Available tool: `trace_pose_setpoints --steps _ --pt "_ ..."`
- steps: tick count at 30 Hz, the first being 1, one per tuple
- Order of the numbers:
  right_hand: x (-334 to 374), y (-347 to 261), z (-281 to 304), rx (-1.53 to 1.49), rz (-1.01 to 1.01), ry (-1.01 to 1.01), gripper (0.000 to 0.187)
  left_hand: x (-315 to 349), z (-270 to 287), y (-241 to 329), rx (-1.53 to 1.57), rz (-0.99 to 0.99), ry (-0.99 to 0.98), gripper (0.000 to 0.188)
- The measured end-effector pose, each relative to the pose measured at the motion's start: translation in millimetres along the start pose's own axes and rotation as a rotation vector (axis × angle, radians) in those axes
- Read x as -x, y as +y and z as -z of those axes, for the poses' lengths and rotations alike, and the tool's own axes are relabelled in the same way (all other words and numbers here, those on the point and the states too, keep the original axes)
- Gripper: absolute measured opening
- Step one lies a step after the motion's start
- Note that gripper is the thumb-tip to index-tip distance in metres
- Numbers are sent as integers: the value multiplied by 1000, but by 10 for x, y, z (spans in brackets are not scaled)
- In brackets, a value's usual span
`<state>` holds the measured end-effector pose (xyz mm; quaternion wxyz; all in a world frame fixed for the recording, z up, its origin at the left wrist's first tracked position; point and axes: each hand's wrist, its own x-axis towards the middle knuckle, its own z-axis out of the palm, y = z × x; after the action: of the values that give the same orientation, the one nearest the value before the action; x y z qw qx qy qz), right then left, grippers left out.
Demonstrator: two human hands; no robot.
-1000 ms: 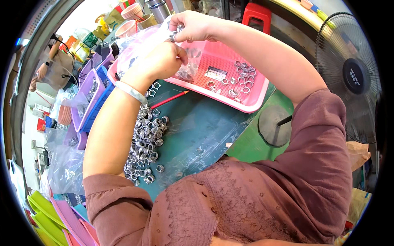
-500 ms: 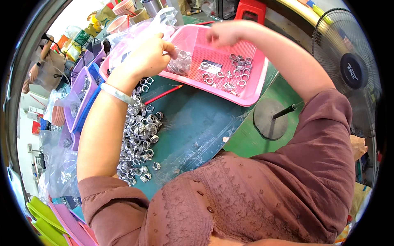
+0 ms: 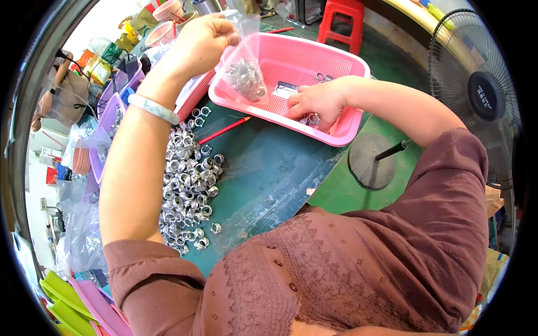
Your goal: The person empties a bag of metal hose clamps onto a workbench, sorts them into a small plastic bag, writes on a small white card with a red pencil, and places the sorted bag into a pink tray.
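Note:
My left hand (image 3: 208,46) is closed on the upper part of a clear plastic bag (image 3: 251,51). Silvery metal rings (image 3: 245,78) fill its bottom, hanging over the left end of a pink plastic basket (image 3: 343,141). Inside the basket, my right hand (image 3: 320,102) reaches down with curled fingers around several loose rings (image 3: 310,120); the hand covers most of them. A few more rings (image 3: 322,77) show just behind it. A printed label (image 3: 286,89) lies on the basket floor.
A large pile of rings (image 3: 188,185) covers the table's left side, beside a red pencil (image 3: 225,130). Purple bins (image 3: 111,120) stand farther left. At the right are a fan (image 3: 476,92) and its round base (image 3: 372,161). A red stool (image 3: 342,25) stands behind.
My left hand has lifted the bag of rings up and slightly left. My right hand has come down from above the basket's far side onto the rings inside.

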<state>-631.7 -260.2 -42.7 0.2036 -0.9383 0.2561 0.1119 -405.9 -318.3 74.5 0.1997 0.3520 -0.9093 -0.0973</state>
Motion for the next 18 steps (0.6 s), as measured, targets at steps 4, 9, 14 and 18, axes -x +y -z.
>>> trace_pose_setpoints --steps 4,9,14,18 --pt "124 -171 -34 131 -96 -69 55 -33 -77 -18 28 -133 46 11" --pt "144 -161 -120 106 -141 -25 56 187 -418 -31 -96 -441 20 4" --pt "163 -119 -200 81 -129 68 57 354 -366 179 -225 -514 -66 11" --pt "199 -56 -171 -89 -133 121 45 501 -337 265 -250 -374 -107 15"
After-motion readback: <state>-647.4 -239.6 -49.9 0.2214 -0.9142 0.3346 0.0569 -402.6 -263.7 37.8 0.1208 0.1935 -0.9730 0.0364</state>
